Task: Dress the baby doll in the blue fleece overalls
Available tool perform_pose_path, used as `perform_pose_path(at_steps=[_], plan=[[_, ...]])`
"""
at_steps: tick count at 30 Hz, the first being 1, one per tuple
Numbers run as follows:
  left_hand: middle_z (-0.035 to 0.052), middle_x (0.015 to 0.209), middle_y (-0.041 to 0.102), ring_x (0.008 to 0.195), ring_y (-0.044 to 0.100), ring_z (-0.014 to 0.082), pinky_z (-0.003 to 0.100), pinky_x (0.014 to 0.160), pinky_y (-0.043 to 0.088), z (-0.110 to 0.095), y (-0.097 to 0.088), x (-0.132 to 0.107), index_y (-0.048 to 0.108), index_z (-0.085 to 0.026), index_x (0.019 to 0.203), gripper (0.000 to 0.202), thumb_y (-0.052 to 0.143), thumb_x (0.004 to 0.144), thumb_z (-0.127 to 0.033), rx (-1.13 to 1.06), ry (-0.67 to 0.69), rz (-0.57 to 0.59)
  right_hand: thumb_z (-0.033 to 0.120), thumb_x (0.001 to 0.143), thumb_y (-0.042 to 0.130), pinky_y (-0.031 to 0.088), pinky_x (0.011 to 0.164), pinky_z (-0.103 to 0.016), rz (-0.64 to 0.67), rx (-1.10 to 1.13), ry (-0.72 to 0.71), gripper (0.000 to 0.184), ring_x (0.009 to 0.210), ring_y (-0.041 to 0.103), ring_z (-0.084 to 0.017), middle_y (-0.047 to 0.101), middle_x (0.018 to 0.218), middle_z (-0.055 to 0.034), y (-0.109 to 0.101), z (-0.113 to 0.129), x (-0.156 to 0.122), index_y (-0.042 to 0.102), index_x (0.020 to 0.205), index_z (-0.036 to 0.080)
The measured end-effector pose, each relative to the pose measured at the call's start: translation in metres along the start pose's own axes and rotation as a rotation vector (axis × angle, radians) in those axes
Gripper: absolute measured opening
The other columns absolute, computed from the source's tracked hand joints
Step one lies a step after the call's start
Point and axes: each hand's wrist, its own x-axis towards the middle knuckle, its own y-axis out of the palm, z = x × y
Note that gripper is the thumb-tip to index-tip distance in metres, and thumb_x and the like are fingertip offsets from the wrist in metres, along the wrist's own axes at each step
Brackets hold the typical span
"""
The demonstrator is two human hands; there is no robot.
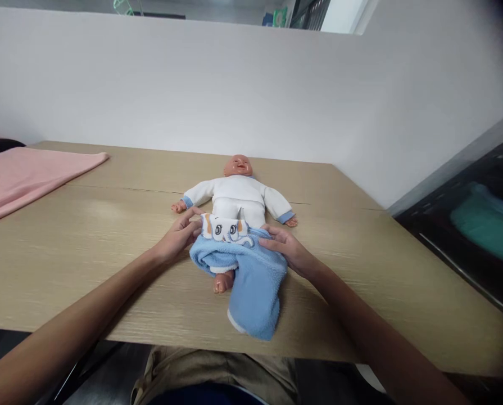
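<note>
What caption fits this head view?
Left hand and right hand hold blue fleece trousers at the waist of a plastic baby doll on a wooden table.

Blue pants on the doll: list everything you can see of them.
The blue pants look like soft light-blue fleece, with a white waistband printed with a big-eyed cartoon face. They sit bunched around the hips of the doll on the wooden table. One bare foot pokes out; the other leg lies slack toward the table edge, ending in a white cuff. The left hand pinches the waistband's edge; the right hand rests on the opposite side.
</note>
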Motion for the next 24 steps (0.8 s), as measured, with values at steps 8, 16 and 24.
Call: perform_pose_path(at_steps=[8, 16, 24], plan=[[-0.0048, 0.076, 0.053, 0.066, 0.049, 0.0139, 0.027, 0.064, 0.041, -0.013, 0.0, 0.002, 0.059, -0.024, 0.104, 0.035, 0.071, 0.105, -0.056, 0.29, 0.29, -0.117, 0.045, 0.086, 0.099, 0.058, 0.089, -0.029, 0.022, 0.012, 0.003, 0.04, 0.098, 0.078, -0.018, 0.084, 0.112, -0.0006, -0.004, -0.003, -0.001, 0.08, 0.115, 0.024], [0.0067, 0.108, 0.074, 0.093, 0.064, 0.0224, 0.037, 0.085, 0.05, -0.017, -0.017, -0.008, 0.067, -0.02, 0.116, 0.029, 0.06, 0.109, -0.047, 0.907, 0.304, 0.015, 0.047, 0.083, 0.101, 0.059, 0.089, -0.028, -0.021, 0.016, 0.0, 0.043, 0.097, 0.077, -0.017, 0.084, 0.11, 0.0, -0.006, 0.0, -0.003, 0.081, 0.113, 0.024], [0.0123, 0.129, 0.072, 0.118, 0.066, 0.031, 0.051, 0.105, 0.055, -0.007, -0.021, -0.006, 0.067, -0.02, 0.128, 0.036, 0.051, 0.106, -0.045, 0.708, 0.144, 0.065, 0.056, 0.095, 0.087, 0.057, 0.096, -0.034, -0.077, -0.343, -0.178, 0.038, 0.105, 0.073, -0.023, 0.079, 0.108, -0.0026, -0.001, 0.005, 0.0, 0.079, 0.112, 0.023]])
